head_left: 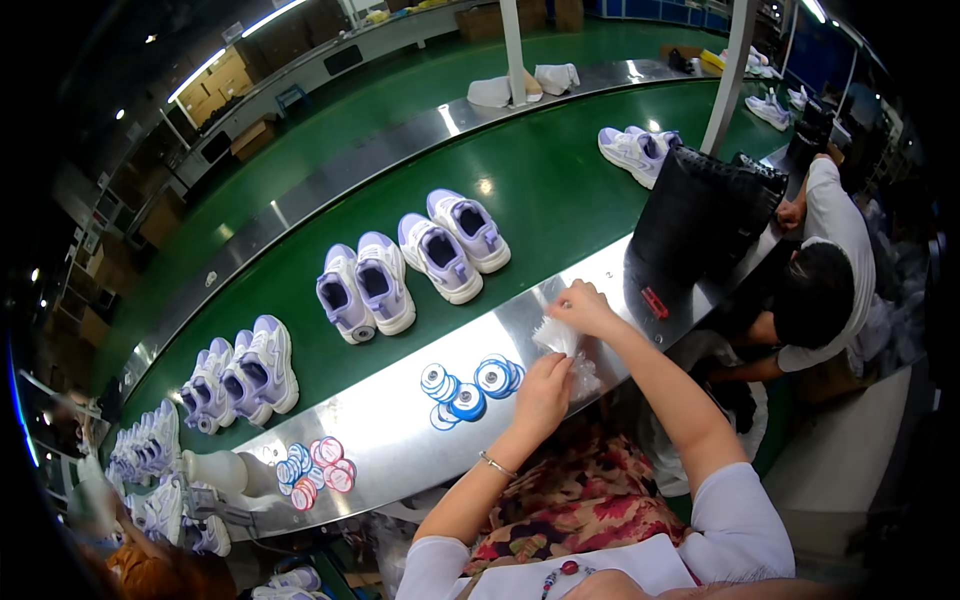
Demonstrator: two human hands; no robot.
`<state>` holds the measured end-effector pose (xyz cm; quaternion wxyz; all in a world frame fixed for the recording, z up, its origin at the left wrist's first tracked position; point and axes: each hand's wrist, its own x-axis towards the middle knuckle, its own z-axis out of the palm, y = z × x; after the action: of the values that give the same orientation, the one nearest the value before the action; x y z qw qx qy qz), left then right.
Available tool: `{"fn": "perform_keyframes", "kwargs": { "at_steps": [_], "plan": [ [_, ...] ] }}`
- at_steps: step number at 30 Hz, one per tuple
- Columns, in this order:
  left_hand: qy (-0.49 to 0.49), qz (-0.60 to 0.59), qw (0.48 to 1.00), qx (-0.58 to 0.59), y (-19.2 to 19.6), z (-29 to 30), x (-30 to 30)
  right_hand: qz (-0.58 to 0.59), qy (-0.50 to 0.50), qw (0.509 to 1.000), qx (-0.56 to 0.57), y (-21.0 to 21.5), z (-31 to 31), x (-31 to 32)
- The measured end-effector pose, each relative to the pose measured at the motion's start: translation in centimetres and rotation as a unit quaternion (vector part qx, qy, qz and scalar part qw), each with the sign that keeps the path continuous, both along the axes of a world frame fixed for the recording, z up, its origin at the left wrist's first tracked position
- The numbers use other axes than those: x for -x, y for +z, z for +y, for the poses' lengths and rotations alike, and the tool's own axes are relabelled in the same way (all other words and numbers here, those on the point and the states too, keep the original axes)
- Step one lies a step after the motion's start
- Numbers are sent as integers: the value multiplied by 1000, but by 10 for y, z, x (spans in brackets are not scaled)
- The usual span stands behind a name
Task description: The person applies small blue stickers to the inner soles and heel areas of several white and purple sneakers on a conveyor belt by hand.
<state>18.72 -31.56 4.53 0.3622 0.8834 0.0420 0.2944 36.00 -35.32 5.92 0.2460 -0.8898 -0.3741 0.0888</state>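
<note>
Over the steel edge of the bench, both my hands are at a bunch of thin white plastic strands [556, 337]. My left hand [543, 392] is closed around its lower end, beside some crumpled clear plastic [584, 378]. My right hand [586, 308] pinches at the top of the bunch, fingers together; whether it holds one strand or several is too small to tell. Left of my left hand lie piles of round blue-and-white tags [467, 402] on the steel. Beyond them, pairs of white-and-lilac sneakers [384, 283] stand on the green belt [540, 215].
Right of my hands stand a black bin-like container [680, 220] and a small red tool [655, 303]. A co-worker [835, 260] sits beyond it. Red-and-white round tags [333, 464] and a white cylinder [215, 470] lie to the left. More sneakers [145, 445] crowd the far left.
</note>
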Motion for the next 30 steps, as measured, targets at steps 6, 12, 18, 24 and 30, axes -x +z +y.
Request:
{"fn": "perform_keyframes", "kwargs": {
  "at_steps": [6,12,18,24,30],
  "plan": [
    [6,62,993,-102,-5,-5,3,-63,93,982,-151,-10,-8,7],
    [-8,106,985,-134,-15,-16,-4,-82,116,943,-300,-13,-20,14],
    [-16,133,981,-142,-22,-14,-6,278,-98,808,-509,10,2,-32],
    [34,97,980,-172,-7,-12,6,468,14,713,-523,69,-6,-7],
    [190,108,970,-105,-2,44,34,412,-42,844,-340,24,-35,22]
  ]
}}
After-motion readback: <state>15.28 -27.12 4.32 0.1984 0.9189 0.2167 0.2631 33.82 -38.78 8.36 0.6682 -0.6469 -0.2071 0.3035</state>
